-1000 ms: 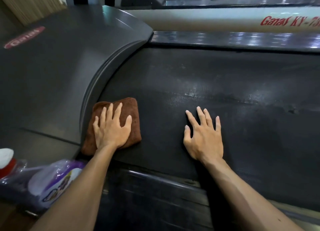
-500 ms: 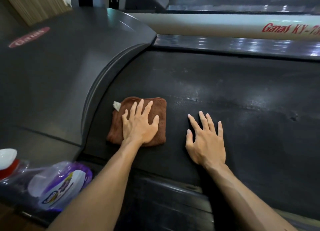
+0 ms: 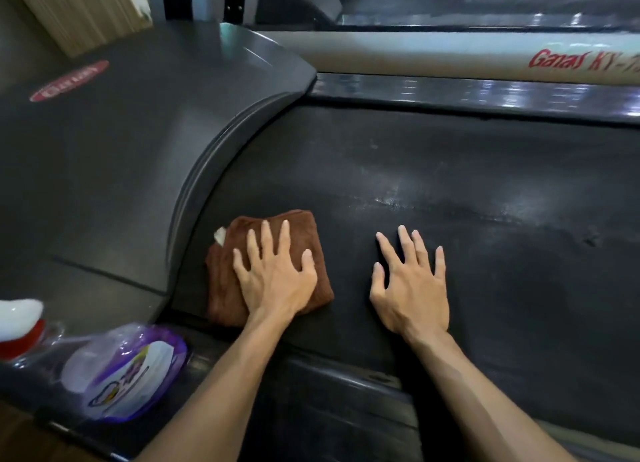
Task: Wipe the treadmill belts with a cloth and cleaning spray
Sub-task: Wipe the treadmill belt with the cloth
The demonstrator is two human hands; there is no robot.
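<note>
A folded brown cloth [image 3: 225, 285] with a small white tag lies on the black treadmill belt [image 3: 450, 191], close to the curved grey motor cover. My left hand [image 3: 277, 274] presses flat on the cloth, fingers spread. My right hand [image 3: 412, 285] lies flat on the bare belt just right of the cloth, holding nothing. A purple spray bottle [image 3: 128, 378] with a white and red trigger head [image 3: 17, 323] lies on its side at the lower left, beside the treadmill's near rail.
The grey motor cover [image 3: 121, 156] with a red oval logo fills the left. A shiny side rail [image 3: 485, 94] and a beige frame bar with red lettering [image 3: 450, 56] run along the belt's far side. Another treadmill belt shows at the top right.
My left hand slid the cloth to the right across the belt, away from the motor cover, then a little toward me. My right hand stayed planted on the belt.
</note>
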